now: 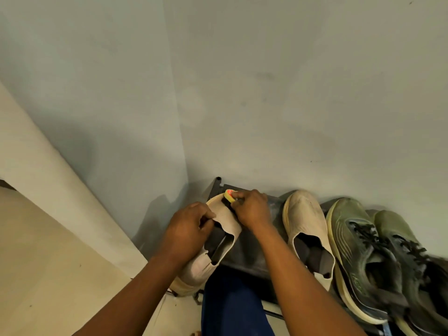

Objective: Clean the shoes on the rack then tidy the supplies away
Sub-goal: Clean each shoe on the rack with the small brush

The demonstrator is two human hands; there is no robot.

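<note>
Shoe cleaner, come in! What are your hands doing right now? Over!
Left hand grips beige slip-on shoe. Right hand holds yellow brush on its toe. Nothing blocking.

A dark shoe rack (244, 259) stands against the wall. On its top shelf lie a beige slip-on (306, 220) and, just beside it, two olive lace-up sneakers (358, 251) (toes toward the wall).

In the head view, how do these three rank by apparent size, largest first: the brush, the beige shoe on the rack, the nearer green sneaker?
1. green sneaker, though nearness to the camera enlarges it
2. beige shoe on the rack
3. brush, mostly hidden by the right hand
</note>
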